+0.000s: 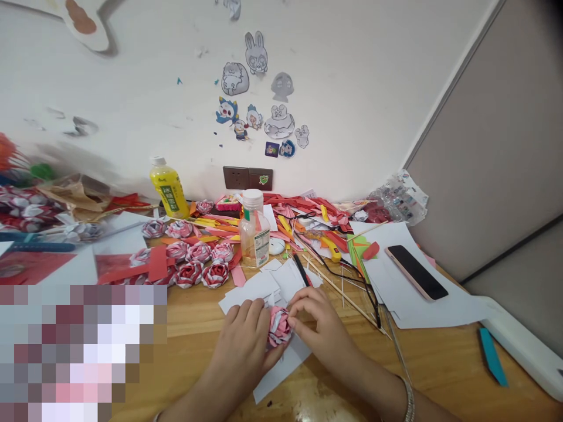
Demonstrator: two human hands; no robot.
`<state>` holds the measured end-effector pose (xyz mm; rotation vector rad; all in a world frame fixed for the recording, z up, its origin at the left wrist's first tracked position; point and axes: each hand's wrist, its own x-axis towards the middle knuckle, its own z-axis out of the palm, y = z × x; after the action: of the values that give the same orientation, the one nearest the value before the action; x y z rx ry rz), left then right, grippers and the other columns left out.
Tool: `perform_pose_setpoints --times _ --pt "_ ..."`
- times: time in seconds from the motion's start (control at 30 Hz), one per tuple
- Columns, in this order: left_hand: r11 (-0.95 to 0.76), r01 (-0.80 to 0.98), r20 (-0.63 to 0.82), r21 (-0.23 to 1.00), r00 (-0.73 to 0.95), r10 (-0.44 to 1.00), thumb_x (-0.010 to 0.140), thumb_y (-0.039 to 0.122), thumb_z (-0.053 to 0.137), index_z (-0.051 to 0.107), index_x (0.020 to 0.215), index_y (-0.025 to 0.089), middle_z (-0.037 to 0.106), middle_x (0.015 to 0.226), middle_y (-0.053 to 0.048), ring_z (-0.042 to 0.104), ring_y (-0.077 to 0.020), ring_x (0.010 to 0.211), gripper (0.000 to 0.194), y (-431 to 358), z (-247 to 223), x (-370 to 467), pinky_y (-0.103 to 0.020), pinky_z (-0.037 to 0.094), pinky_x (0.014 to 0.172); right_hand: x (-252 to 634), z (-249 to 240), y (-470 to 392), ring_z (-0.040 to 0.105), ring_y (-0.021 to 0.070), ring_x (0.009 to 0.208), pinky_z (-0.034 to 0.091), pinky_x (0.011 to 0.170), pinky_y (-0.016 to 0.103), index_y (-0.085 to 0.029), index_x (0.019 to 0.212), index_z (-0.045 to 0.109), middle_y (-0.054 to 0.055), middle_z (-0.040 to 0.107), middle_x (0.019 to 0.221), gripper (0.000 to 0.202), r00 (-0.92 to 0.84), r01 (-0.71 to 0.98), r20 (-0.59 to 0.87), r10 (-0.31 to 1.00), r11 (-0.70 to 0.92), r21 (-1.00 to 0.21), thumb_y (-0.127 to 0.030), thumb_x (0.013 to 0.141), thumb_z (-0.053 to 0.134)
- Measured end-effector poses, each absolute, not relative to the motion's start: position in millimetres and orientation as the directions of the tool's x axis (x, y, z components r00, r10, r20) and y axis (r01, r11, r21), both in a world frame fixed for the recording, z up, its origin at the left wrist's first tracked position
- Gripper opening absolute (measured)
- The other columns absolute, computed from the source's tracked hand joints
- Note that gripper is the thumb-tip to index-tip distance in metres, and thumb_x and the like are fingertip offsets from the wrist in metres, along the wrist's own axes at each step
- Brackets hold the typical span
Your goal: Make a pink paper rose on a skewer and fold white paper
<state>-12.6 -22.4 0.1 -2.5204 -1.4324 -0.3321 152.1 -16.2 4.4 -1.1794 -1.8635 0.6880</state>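
While the left hand cups the pink-and-white paper rose from the side, steadying it, the right hand pinches its folded edge with the fingertips. Both press it onto white paper sheets on the table, near finished roses.

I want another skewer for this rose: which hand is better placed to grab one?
Right, probably. The wooden skewers lie just beyond the right hand; the left hand sits farther away, cupping the paper rose.
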Motion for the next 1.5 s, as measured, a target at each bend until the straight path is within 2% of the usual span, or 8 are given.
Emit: perform_pose_setpoints --times 0.57,0.8,1.0,1.17,1.23,1.3,1.43,1.5 --pt "-0.525 0.851 0.354 0.002 0.491 0.796 0.074 0.035 0.058 0.061 0.084 0.011 0.065 0.091 -0.016 0.057 -0.0292 0.078 0.026 -21.5 -1.1 -13.8 -0.043 0.045 0.067 154.4 7.4 -14.9 0.048 0.0185 0.086 0.037 0.077 0.032 -0.019 0.073 0.057 0.003 0.054 0.086 0.009 -0.280 0.510 0.393 0.876 0.483 -0.712 -0.011 0.076 0.057" --pt "-0.552 0.834 0.397 -0.002 0.507 0.765 0.073 0.033 0.060 0.060 0.082 0.012 0.065 0.088 -0.014 0.057 -0.0277 0.075 0.023 -19.9 -0.2 -13.5 -0.041 0.046 0.064 155.3 3.2 -12.2 0.050 0.0162 0.086 0.039 0.078 0.029 -0.019 0.072 0.057 0.001 0.054 0.085 0.009 -0.244 0.459 0.341 0.908 0.418 -0.784 -0.011 0.075 0.062" --pt "-0.556 0.831 0.471 -0.022 0.499 0.727 0.074 0.032 0.057 0.058 0.081 0.012 0.063 0.085 -0.015 0.056 -0.0278 0.073 0.021 -20.4 -2.9 -14.9 -0.041 0.044 0.063 153.5 2.4 -18.1 0.047 0.0163 0.078 0.038 0.071 0.031 -0.018 0.071 0.056 0.002 0.052 0.081 0.012 -0.246 0.610 0.589 0.770 0.595 -0.524 -0.012 0.081 0.054" --pt "-0.552 0.834 0.461 -0.011 0.494 0.737 0.074 0.032 0.057 0.058 0.082 0.012 0.063 0.085 -0.014 0.056 -0.0272 0.073 0.021 -21.3 -3.2 -14.7 -0.041 0.044 0.063 148.8 2.2 -19.7 0.046 0.0167 0.072 0.035 0.071 0.035 -0.017 0.074 0.056 0.003 0.056 0.075 0.017 -0.352 0.708 0.701 0.620 0.666 -0.235 -0.008 0.084 0.046" --pt "-0.549 0.836 0.465 -0.003 0.487 0.739 0.073 0.031 0.057 0.058 0.081 0.012 0.062 0.084 -0.014 0.056 -0.0278 0.073 0.021 -21.4 -3.3 -15.1 -0.041 0.044 0.063 148.3 2.0 -20.2 0.045 0.0167 0.072 0.033 0.075 0.037 -0.017 0.072 0.056 0.003 0.056 0.073 0.018 -0.368 0.731 0.718 0.591 0.661 -0.170 -0.007 0.083 0.045" --pt "-0.549 0.836 0.461 0.010 0.483 0.744 0.073 0.031 0.057 0.058 0.081 0.012 0.062 0.082 -0.013 0.056 -0.0281 0.072 0.020 -20.9 -3.7 -15.2 -0.042 0.044 0.062 149.3 3.1 -20.9 0.046 0.0169 0.074 0.033 0.076 0.038 -0.017 0.072 0.057 0.003 0.056 0.076 0.017 -0.347 0.727 0.691 0.634 0.647 -0.228 -0.009 0.082 0.047" --pt "-0.566 0.822 0.432 0.057 0.491 0.756 0.074 0.030 0.055 0.057 0.083 0.014 0.061 0.080 -0.011 0.056 -0.0266 0.071 0.018 -19.3 -5.6 -14.7 -0.041 0.045 0.061 153.4 6.4 -19.1 0.048 0.0168 0.080 0.038 0.073 0.031 -0.018 0.070 0.060 0.002 0.053 0.082 0.008 -0.239 0.599 0.470 0.850 0.510 -0.617 -0.012 0.076 0.058" --pt "-0.571 0.817 0.427 0.074 0.492 0.759 0.074 0.030 0.055 0.057 0.083 0.014 0.061 0.081 -0.011 0.056 -0.0263 0.071 0.019 -19.2 -6.5 -14.6 -0.041 0.045 0.061 154.7 6.5 -16.5 0.049 0.0160 0.082 0.039 0.075 0.030 -0.018 0.068 0.060 0.002 0.053 0.082 0.009 -0.213 0.516 0.355 0.910 0.413 -0.751 -0.011 0.073 0.062"
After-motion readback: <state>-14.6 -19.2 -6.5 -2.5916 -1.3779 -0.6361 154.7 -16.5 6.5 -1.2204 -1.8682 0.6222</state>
